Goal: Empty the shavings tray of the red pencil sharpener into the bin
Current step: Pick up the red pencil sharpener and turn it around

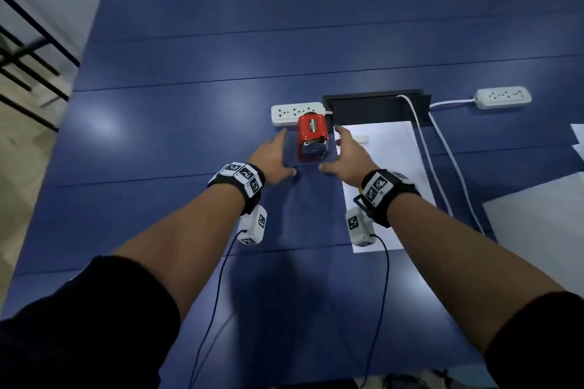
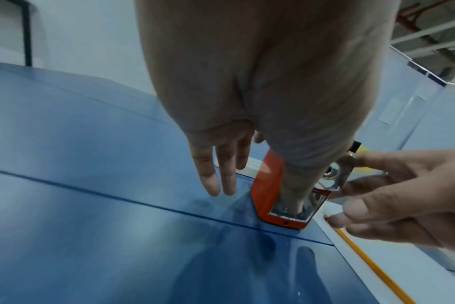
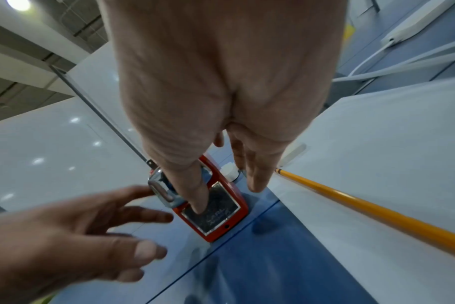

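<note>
Standing upright on the blue table (image 1: 189,73), the red pencil sharpener (image 1: 311,136) was seen just in front of a white power strip (image 1: 297,114), beside a paper sheet (image 1: 388,167). Its long axis ran fwd-back; the metal clamp end (image 1: 313,148) and clear tray window (image 3: 213,207) faced the person. L hand (image 1: 273,158) and R hand (image 1: 349,158) were spread wide at either side, fingers straight, nothing held. Contact w/ the body couldn't be confirmed. A yellow pencil (image 3: 377,214) lay on the sheet.

Two white power strips (image 1: 297,114) (image 1: 504,97), a white paper sheet (image 1: 395,148) and a yellow pencil (image 3: 372,214) are seen on the blue table (image 1: 189,104).
</note>
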